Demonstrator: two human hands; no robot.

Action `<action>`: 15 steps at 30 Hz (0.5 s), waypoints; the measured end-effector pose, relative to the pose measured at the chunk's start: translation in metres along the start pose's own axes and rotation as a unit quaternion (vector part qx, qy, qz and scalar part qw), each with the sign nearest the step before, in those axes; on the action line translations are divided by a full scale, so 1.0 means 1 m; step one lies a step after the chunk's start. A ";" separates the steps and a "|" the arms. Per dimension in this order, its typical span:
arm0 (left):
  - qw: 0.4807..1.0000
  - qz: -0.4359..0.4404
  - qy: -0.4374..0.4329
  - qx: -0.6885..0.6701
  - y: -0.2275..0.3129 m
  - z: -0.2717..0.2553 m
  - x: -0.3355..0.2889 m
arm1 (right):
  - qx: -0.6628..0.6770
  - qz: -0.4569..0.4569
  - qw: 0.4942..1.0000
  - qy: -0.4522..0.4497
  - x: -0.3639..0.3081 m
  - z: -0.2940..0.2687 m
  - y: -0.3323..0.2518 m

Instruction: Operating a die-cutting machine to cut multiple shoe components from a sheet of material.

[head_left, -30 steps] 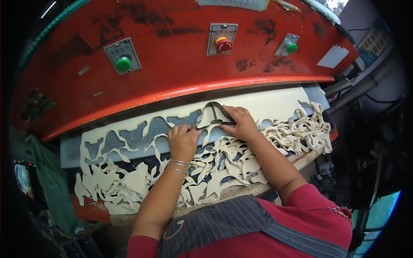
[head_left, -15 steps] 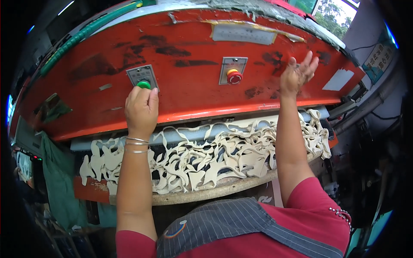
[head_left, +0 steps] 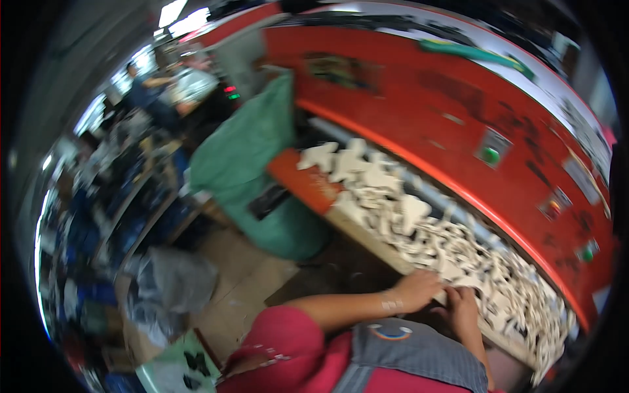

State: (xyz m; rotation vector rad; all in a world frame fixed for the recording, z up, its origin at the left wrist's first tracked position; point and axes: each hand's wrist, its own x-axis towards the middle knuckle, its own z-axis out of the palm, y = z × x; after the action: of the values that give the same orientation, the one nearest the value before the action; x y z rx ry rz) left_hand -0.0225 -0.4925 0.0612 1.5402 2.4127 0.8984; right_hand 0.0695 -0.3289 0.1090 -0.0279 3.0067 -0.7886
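A tangled heap of cream sheet offcuts [head_left: 452, 245], with curved strips and cut-out gaps, lies along the bed of a red machine [head_left: 419, 98]. At the near edge of the heap, my left hand [head_left: 419, 290] rests against the scraps, bracelets on its wrist. Close beside it on the right, my right hand [head_left: 464, 313] also touches the near edge, thumb toward the left hand. Motion blur and the scraps hide the fingertips of both hands, so a grip cannot be made out. The board edge [head_left: 370, 239] runs under the heap.
On the machine's front are a green button [head_left: 490, 155], a red stop button [head_left: 552, 208] and another green button [head_left: 588, 251]. A green cloth sack [head_left: 242, 157] stands left of the bed. Further left are a grey plastic bag [head_left: 173, 281], shelves and a person [head_left: 151, 95].
The view has swung left. My left hand has left the green button and my right hand has come down from the machine's front; both are now together at the offcuts' near edge.
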 end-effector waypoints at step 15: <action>0.995 0.000 0.053 0.079 -0.008 0.014 0.007 | 0.152 0.207 0.954 -0.154 0.040 -0.031 0.068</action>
State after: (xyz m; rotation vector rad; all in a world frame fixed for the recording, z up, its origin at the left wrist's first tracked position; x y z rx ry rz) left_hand -0.0257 -0.4834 0.0464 1.5812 2.6159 0.8261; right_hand 0.0273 -0.2557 0.1016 0.4279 2.4457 -1.0628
